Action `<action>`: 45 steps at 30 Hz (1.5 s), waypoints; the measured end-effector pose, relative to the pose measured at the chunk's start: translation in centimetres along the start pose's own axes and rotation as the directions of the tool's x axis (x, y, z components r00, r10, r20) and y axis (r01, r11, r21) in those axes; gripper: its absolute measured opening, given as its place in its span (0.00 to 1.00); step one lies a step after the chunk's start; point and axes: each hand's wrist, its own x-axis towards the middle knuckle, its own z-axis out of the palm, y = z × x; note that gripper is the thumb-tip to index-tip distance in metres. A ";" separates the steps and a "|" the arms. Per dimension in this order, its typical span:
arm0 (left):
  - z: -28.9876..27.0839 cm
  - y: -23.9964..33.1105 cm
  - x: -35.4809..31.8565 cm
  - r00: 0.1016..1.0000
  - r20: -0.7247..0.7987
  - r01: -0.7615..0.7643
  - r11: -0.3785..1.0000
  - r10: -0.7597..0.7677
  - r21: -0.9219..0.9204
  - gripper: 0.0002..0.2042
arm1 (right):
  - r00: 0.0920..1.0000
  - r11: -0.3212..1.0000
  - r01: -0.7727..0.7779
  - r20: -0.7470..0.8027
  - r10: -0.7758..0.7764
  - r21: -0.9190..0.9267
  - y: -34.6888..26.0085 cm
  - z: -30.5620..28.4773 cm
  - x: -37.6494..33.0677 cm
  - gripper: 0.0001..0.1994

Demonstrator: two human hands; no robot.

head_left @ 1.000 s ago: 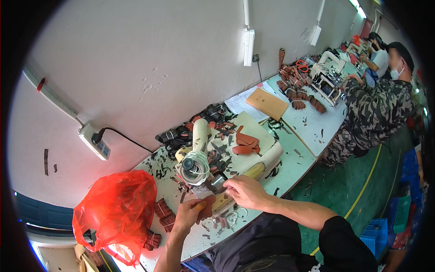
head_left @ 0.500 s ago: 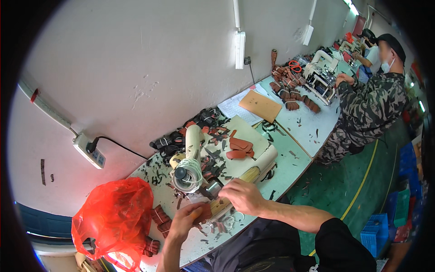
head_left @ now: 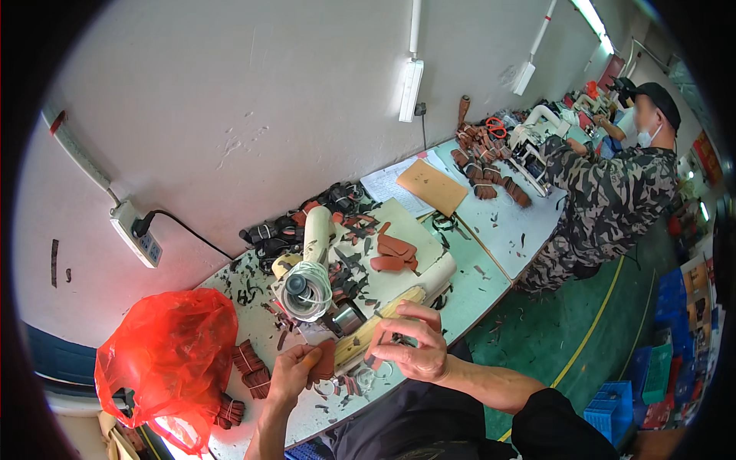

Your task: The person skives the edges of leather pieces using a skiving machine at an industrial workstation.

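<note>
Your left hand pinches a brown leather piece at the machine so it stays flat; your right hand, fingers curled, steadies its other end.

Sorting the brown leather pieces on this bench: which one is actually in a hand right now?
The brown leather piece pinched in the left hand, by the machine's front. The loose pieces on the cream board and the banded bundles lie untouched.

- I see a reddish-brown leather piece in my left hand.
- The plastic bag is bright red-orange.
- The machine is cream.
- The tabletop is pale green.
- A co-worker's jacket has a camouflage pattern.
</note>
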 end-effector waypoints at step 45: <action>1.4 1.1 1.1 0.988 -0.154 -0.002 0.994 0.019 0.113 0.11 | 0.624 0.845 -0.530 0.640 0.447 -0.074 2.9 3.7 -0.1 0.08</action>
